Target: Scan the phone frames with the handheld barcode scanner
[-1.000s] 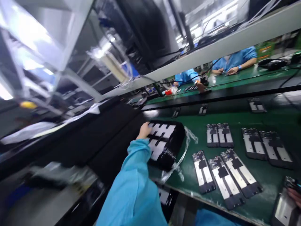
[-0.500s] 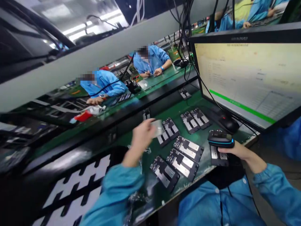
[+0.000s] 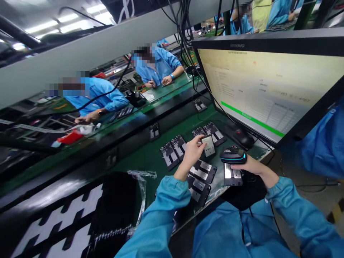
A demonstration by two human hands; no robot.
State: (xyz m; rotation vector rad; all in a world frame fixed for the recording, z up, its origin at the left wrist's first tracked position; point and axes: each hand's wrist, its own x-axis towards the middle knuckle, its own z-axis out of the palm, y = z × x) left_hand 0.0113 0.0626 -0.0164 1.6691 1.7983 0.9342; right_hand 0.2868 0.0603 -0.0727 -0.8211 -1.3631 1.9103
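Note:
My left hand point(image 3: 192, 152) pinches a flat silver battery point(image 3: 209, 147) by its left edge, its printed face turned toward me. My right hand point(image 3: 251, 166) grips a black barcode scanner point(image 3: 232, 156) with a lit blue strip. Directly below the scanner lies a phone frame with a circuit board point(image 3: 233, 176), partly covered by it. Similar phone frames lie in pairs around my left hand: one pair to its left point(image 3: 170, 157), another behind the battery point(image 3: 215, 134), partly hidden. Nearer me, more frames point(image 3: 199, 190) are partly covered by my left arm.
A monitor point(image 3: 247, 82) with a green PASS bar stands at the right, a black mouse point(image 3: 242, 139) before it. Left are a black tray point(image 3: 115, 193) with silver pieces and crumpled clear plastic point(image 3: 142, 190). Two people in blue point(image 3: 99, 94) sit beyond the bench divider.
My left hand has carried the battery rightward, from over the left frames to beside the scanner. My right hand still holds the scanner over the same frame. The camera view has turned slightly right.

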